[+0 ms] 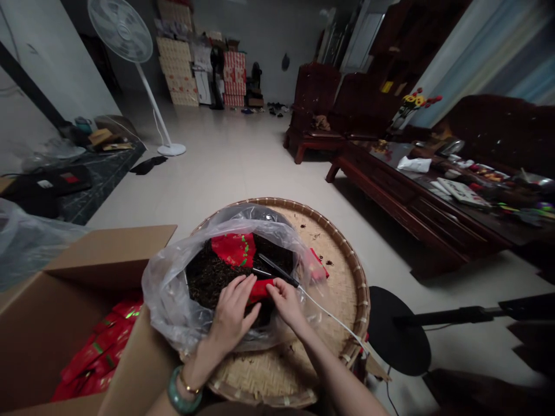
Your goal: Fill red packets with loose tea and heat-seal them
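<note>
A round woven tray (260,378) fills the frame's bottom centre, bearing a clear plastic bag (167,289) of dark leaves (206,280). At the bag's mouth, the left hand (233,311) has its thumb apart — whether its fingers grip, I cannot tell — and the right hand (286,299) has its fingers clamped on a red packet (261,290) in the frame's lower middle.

Person's left hand (234,312), palm down, fingers close together, thumb spread apart; right hand (284,297), fingers curled, thumb and forefinger in a pinch; left forearm (160,406) and right forearm (333,364), both angled inward.
</note>
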The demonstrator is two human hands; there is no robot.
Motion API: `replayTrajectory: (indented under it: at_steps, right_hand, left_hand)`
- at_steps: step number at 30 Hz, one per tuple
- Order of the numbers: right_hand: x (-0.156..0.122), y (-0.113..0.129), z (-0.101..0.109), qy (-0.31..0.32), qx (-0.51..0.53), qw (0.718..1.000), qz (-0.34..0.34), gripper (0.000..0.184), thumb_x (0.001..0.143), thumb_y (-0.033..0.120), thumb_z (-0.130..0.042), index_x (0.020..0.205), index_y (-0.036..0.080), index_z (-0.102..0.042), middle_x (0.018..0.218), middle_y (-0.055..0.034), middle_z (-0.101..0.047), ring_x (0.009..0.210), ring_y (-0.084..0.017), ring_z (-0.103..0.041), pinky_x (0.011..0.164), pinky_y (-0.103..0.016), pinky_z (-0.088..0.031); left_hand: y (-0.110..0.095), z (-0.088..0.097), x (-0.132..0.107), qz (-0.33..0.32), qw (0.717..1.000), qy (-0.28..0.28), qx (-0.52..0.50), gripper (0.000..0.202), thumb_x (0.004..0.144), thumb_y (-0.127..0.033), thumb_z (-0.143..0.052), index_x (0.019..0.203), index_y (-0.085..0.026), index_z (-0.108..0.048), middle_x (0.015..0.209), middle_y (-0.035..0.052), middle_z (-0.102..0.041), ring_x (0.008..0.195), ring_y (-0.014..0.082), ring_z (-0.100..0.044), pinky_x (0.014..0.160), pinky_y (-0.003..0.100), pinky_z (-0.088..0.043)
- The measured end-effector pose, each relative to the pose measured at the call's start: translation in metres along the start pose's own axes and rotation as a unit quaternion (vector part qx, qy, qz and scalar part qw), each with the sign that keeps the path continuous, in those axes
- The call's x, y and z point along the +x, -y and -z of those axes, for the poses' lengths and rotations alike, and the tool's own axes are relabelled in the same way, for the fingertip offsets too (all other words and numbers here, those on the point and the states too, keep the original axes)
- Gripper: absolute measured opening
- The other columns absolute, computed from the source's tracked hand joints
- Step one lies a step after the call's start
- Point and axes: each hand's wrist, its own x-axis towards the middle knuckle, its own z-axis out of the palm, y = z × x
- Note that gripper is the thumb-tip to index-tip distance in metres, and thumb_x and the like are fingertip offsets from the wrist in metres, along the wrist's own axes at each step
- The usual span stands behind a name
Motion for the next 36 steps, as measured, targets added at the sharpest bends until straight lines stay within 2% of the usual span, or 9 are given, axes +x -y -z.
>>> replayTrajectory:
  at_steps: [3,7,14,19,24,27,30,33,36]
  right_hand:
    - [-0.005,0.004,-0.007,0.014,0.016,1.0,-0.003,0.027,0.081,0.042,-0.051,0.069,0.019,-0.058,0.063,0.0011,-0.055,0.06,-0.013,-0.048,0.057,-0.023,-0.039]
    - [-0.006,0.008,-0.008,0.053,0.066,0.996,-0.016,0.025,0.079,0.041,-0.051,0.079,0.018,-0.062,0.071,-0.0006,-0.063,0.066,-0.015,-0.055,0.063,-0.025,-0.043]
    - [-0.009,0.006,-0.012,0.079,0.035,0.996,-0.01,0.02,0.079,0.032,-0.051,0.091,0.019,-0.06,0.079,-0.0017,-0.066,0.073,-0.016,-0.06,0.067,-0.027,-0.046]
    - [-0.013,0.002,-0.011,0.087,0.007,0.996,-0.005,0.029,0.072,0.02,-0.058,0.101,0.021,-0.055,0.087,-0.0015,-0.068,0.079,-0.018,-0.064,0.071,-0.029,-0.049]
    - [-0.01,0.002,-0.005,0.104,-0.016,0.994,-0.002,0.026,0.074,0.018,-0.055,0.1,0.022,-0.056,0.089,-0.0018,-0.068,0.08,-0.019,-0.065,0.08,-0.035,-0.049]
    - [-0.012,0.01,-0.009,0.074,-0.094,0.992,0.033,0.03,0.075,0.016,-0.056,0.103,0.023,-0.058,0.093,-0.0015,-0.069,0.082,-0.02,-0.065,0.104,-0.051,-0.03]
    - [-0.018,0.023,-0.014,0.077,-0.134,0.985,0.074,0.034,0.076,0.015,-0.056,0.108,0.025,-0.059,0.097,-0.0008,-0.07,0.086,-0.02,-0.065,0.11,-0.057,-0.01]
    - [-0.02,0.032,-0.013,0.078,-0.091,0.988,0.098,0.024,0.083,0.022,-0.053,0.104,0.025,-0.062,0.098,-0.0019,-0.07,0.09,-0.02,-0.064,0.106,-0.05,-0.029]
    - [-0.013,0.025,-0.002,-0.007,-0.027,0.997,0.077,0.025,0.09,0.029,-0.041,0.101,0.022,-0.063,0.093,-0.0052,-0.069,0.088,-0.02,-0.065,0.083,-0.036,-0.049]
  left_hand:
    - [0.008,-0.016,-0.001,0.007,0.999,0.046,-0.015,0.056,0.08,-0.02,-0.056,0.135,-0.019,-0.042,0.126,0.0123,-0.057,0.114,0.0285,-0.05,0.095,0.048,-0.043]
    - [0.023,-0.025,-0.005,0.036,0.997,0.043,-0.054,0.05,0.078,-0.016,-0.056,0.127,-0.022,-0.049,0.115,0.0102,-0.062,0.106,0.0269,-0.054,0.093,0.049,-0.045]
    - [0.034,-0.015,-0.007,0.043,0.989,0.117,-0.082,0.052,0.075,-0.017,-0.063,0.125,-0.022,-0.05,0.114,0.0102,-0.06,0.105,0.0268,-0.053,0.091,0.048,-0.046]
    - [0.039,-0.011,-0.006,0.036,0.982,0.165,-0.089,0.057,0.076,-0.018,-0.064,0.129,-0.024,-0.045,0.117,0.0092,-0.058,0.107,0.0261,-0.052,0.093,0.048,-0.044]
    - [0.042,-0.006,-0.008,0.013,0.98,0.172,-0.098,0.056,0.077,-0.02,-0.063,0.13,-0.025,-0.045,0.115,0.0084,-0.06,0.104,0.025,-0.053,0.091,0.045,-0.045]
    - [0.037,-0.007,-0.006,0.02,0.986,0.145,-0.079,0.062,0.073,-0.02,-0.065,0.131,-0.024,-0.043,0.118,0.0086,-0.058,0.107,0.0257,-0.052,0.093,0.046,-0.044]
    - [0.029,-0.01,-0.002,0.028,0.99,0.114,-0.075,0.061,0.07,-0.019,-0.065,0.128,-0.021,-0.048,0.116,0.0104,-0.059,0.107,0.027,-0.052,0.093,0.047,-0.045]
    - [0.025,-0.008,0.0,0.045,0.993,0.071,-0.088,0.046,0.072,-0.019,-0.063,0.117,-0.019,-0.055,0.108,0.0098,-0.063,0.101,0.0253,-0.056,0.089,0.044,-0.048]
    - [0.03,0.0,0.0,0.082,0.99,0.038,-0.105,0.037,0.074,-0.023,-0.065,0.11,-0.02,-0.057,0.105,0.0081,-0.064,0.097,0.0232,-0.058,0.084,0.04,-0.051]
